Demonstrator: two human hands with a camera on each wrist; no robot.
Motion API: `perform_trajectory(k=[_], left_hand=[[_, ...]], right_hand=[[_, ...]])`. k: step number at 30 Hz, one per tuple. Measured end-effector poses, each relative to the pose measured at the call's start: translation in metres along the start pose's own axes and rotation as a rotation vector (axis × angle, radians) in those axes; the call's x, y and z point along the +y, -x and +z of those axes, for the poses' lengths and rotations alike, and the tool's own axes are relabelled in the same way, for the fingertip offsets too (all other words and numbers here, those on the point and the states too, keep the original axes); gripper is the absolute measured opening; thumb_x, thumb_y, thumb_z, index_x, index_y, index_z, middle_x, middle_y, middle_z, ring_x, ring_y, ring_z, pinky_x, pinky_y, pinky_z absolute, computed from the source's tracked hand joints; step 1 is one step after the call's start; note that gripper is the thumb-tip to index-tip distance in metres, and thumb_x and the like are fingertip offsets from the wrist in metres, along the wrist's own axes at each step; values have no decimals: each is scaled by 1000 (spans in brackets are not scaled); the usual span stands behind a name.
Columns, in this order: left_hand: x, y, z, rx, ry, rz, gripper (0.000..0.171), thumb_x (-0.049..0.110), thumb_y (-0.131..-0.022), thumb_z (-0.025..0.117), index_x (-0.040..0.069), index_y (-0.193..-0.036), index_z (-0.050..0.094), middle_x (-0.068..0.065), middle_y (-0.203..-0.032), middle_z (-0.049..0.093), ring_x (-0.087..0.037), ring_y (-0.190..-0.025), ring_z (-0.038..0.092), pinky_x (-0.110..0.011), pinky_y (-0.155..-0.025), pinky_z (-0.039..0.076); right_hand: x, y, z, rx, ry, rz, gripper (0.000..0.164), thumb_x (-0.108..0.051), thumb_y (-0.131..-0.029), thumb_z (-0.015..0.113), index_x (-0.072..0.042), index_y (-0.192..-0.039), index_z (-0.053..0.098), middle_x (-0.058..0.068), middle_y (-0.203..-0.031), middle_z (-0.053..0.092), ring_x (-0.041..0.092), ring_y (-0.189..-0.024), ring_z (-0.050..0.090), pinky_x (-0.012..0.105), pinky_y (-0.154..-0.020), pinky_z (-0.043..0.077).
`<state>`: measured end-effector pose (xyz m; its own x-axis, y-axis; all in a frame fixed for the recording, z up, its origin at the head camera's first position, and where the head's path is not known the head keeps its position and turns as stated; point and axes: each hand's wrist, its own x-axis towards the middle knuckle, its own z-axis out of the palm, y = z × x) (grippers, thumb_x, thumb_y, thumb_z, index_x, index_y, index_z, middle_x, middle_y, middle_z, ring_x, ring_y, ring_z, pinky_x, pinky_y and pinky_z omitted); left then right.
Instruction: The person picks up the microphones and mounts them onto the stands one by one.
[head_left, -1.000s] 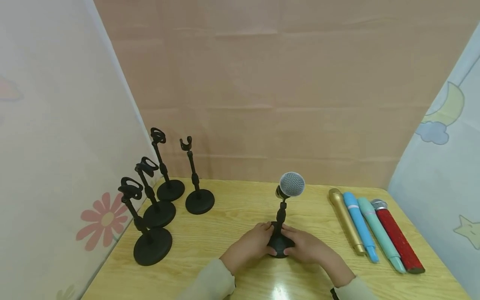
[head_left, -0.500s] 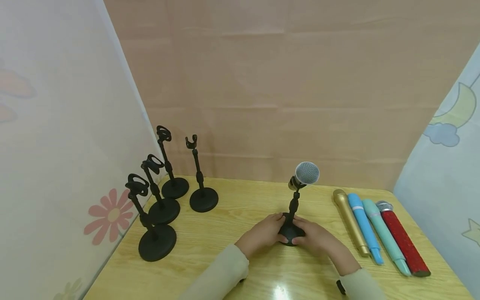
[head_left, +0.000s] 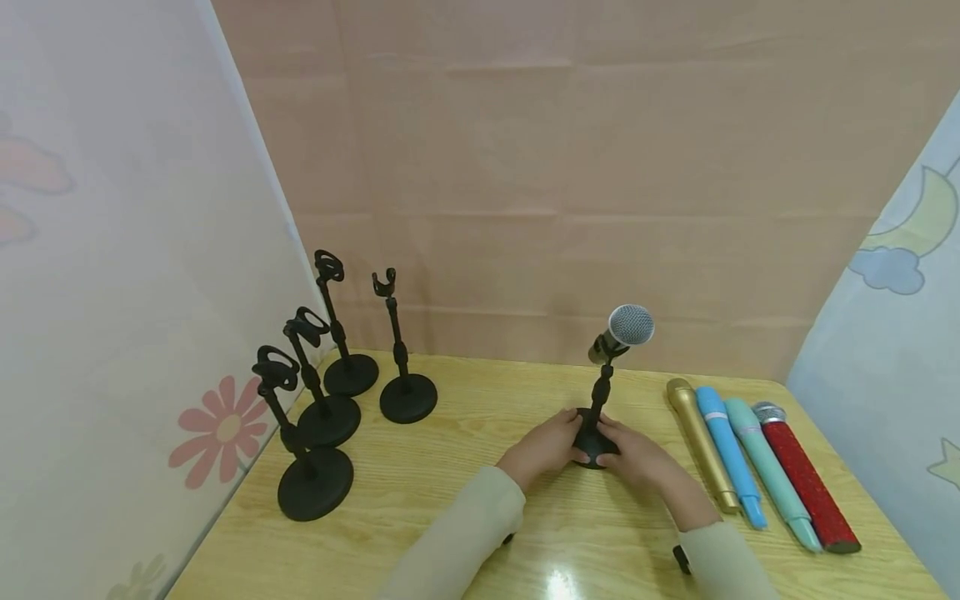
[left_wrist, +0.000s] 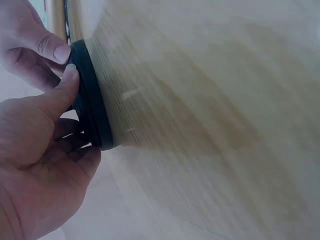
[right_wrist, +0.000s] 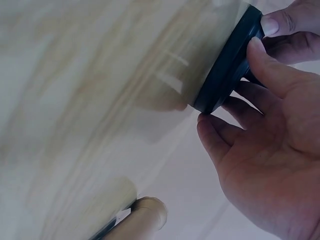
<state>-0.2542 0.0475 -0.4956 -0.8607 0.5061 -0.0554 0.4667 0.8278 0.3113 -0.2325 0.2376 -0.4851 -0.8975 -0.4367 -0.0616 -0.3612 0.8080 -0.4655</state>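
Observation:
A black microphone stand [head_left: 600,390] is upright right of the table's middle, with a silver-headed microphone [head_left: 630,325] tilted in its clip. My left hand [head_left: 546,446] grips the left side of its round base, thumb at the near edge. On the opposite side my right hand [head_left: 637,454] holds the same base, its thumb close to the left one. In the left wrist view the base [left_wrist: 92,97] is pinched between thumb and curled fingers. The right wrist view shows the base [right_wrist: 227,62] low over the wood, the right thumb on its top.
Several black stands with bare clips, one of them the nearest stand [head_left: 315,483], are grouped at the left by the wall. Along the right lie a gold microphone [head_left: 703,446], a blue one [head_left: 731,454], a mint one [head_left: 772,471] and a red one [head_left: 810,483]. Brown paper [head_left: 480,167] hangs behind.
Both hands have shifted the stand with its microphone away from me and to the right. The other stands and the loose microphones keep their places on the table; the head view has turned slightly.

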Motion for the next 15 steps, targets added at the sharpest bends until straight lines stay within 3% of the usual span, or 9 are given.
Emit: perform_trajectory(k=[8, 15], left_hand=[[7, -18, 0, 23, -107, -28, 72, 49, -96, 59, 8, -154, 44, -6, -158, 42, -15, -144, 42, -24, -110, 42], [11, -33, 0, 31, -125, -61, 69, 51, -96, 58, 12, -153, 46, -2, -157, 43, -13, -143, 43, -23, -108, 44]], right_hand=[[13, -10, -4, 42, 10, -19, 59, -14, -99, 66, 16, -144, 42, 34, -155, 32, 56, -138, 36, 65, -108, 36], [21, -16, -8, 81, 34, -24, 59, -12, -97, 66, 18, -142, 44, 38, -152, 34, 60, -132, 40, 67, -104, 39]])
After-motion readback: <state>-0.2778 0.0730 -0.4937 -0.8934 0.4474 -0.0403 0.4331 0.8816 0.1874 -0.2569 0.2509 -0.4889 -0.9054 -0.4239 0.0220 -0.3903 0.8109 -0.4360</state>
